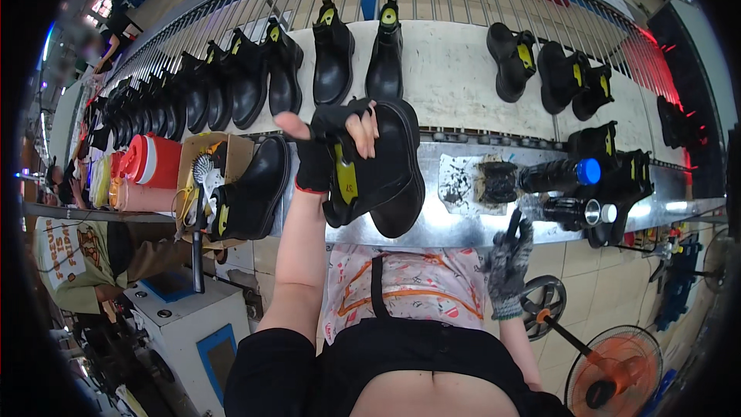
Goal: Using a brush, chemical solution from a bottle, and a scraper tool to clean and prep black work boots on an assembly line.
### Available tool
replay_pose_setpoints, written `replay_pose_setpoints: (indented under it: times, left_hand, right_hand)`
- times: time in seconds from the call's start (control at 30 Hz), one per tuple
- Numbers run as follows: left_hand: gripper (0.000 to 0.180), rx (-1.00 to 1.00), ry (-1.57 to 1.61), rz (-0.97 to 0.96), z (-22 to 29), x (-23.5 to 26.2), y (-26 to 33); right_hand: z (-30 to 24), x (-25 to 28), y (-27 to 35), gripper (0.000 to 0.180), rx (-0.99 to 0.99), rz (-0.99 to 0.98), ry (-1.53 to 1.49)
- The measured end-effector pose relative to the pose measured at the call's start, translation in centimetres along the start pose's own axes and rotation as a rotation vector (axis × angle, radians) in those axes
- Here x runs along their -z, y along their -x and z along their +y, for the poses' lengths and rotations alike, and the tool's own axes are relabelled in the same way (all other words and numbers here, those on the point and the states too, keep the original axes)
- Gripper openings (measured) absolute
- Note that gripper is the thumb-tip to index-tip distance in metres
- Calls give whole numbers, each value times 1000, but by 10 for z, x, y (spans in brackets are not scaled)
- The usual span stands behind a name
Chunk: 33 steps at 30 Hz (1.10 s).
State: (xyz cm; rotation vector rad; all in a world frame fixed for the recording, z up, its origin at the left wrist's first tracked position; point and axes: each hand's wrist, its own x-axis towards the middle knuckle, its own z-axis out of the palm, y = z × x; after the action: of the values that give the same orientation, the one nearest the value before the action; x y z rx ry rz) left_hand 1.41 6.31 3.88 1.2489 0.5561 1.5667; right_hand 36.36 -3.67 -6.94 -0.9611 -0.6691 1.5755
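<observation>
My left hand [356, 133], in a black fingerless glove, is closed on a black ankle boot [382, 185] above the near edge of the bench. The boot is tilted, its yellow inner label facing up on the left, its dark sole edge to the right. My left thumb sticks out to the side. A second boot may be overlapped with it; I cannot tell. My right hand [508, 274], in a grey knit glove with blackened fingers, hangs by the bench edge, its fingers stretched out. It is nearest to a black-stained pad [496, 182] and holds nothing I can see.
A long row of black boots [248, 81] stands on the white belt [440, 69], more at the right. Dark bottles [552, 175] lie right of the pad. A cardboard box [197, 156] with tools, a black boot [258, 193] and a red jug [154, 161] are left. An orange fan [617, 374] stands below right.
</observation>
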Motion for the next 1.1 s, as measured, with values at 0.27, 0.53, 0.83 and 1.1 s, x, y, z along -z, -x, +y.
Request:
replay_pose_setpoints:
  times: [0.27, 0.53, 0.83, 1.1]
  left_hand:
    - [102, -3, -353, -339, 16, -27, 27]
    - [96, -22, -250, -353, 25, -30, 42]
    - [92, -4, -213, -423, 26, -38, 45]
    - [92, -20, -209, -459, 26, -40, 44]
  right_hand:
    - [-18, -14, -1, 28, -1, 119, 452]
    - [-74, -62, 2, 40, -349, -150, -172]
    - [-157, -141, -1, 57, 527, -859, 1594]
    - [-161, -152, 1, 59, 491, -897, 1705]
